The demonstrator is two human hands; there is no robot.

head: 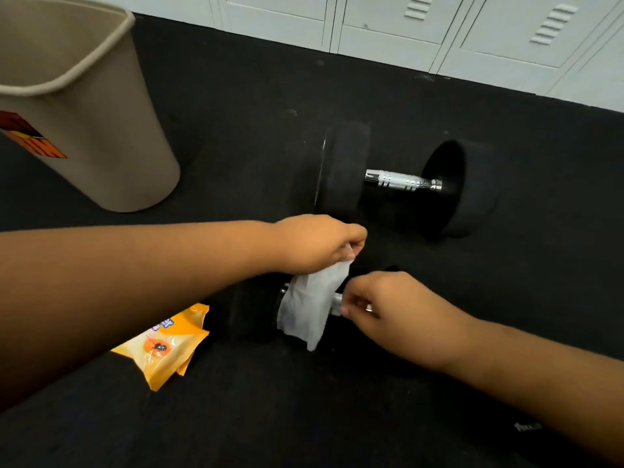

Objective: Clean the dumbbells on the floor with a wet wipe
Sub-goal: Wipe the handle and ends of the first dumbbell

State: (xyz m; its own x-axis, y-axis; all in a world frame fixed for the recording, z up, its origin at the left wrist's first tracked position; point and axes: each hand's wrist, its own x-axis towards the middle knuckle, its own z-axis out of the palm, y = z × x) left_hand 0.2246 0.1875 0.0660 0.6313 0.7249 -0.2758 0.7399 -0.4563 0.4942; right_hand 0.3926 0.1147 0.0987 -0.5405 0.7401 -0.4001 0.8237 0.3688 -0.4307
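Two black dumbbells lie on the dark floor. The far dumbbell (398,180) shows its full chrome handle between round black ends. The near dumbbell (246,315) is mostly hidden by my hands and a white wet wipe (310,305) draped over its handle. My left hand (320,241) pinches the wipe's top corner above the handle. My right hand (381,309) has its fingertips curled at the chrome handle, just right of the wipe's edge; whether it grips the handle or the wipe is not plain.
A beige waste bin (84,106) stands at the left. An orange wet-wipe packet (165,346) lies on the floor under my left forearm. White lockers (439,28) line the far edge of the black floor mat (236,113).
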